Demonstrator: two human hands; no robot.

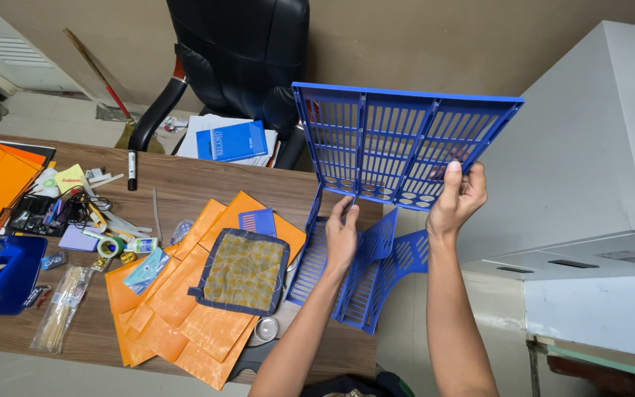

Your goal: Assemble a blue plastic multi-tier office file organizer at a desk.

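— Hands first: where are they?

— Both are up at the blue slatted plastic rack point(398, 143), which is lifted above the far right corner of the wooden desk point(185, 184). The right hand point(458, 197) grips the rack's lower edge on the right side, thumb pressed against the near face and the fingers curled round behind the slats, closed on it. The left hand point(342, 234) sits lower, fingertips pinched narrow on the bottom edge of the same panel, where it meets the folded blue dividers point(372, 268) hanging below.

— How does the rack stand relative to the fingers?

— The wide panel rises above both hands, tilted back toward the black office chair point(240, 59); the dividers drop beneath the left hand, over the desk edge.

— What lies around them?

— Just left of the left hand, a patterned cloth pouch with a dark border point(244, 272) rests on orange paper sheets point(185, 316). Further left are a tape roll point(109, 246), a small bottle point(141, 244) and a blue tray point(5, 276). A blue book point(233, 141) lies on the chair seat, and a white cabinet point(597, 147) stands to the right.
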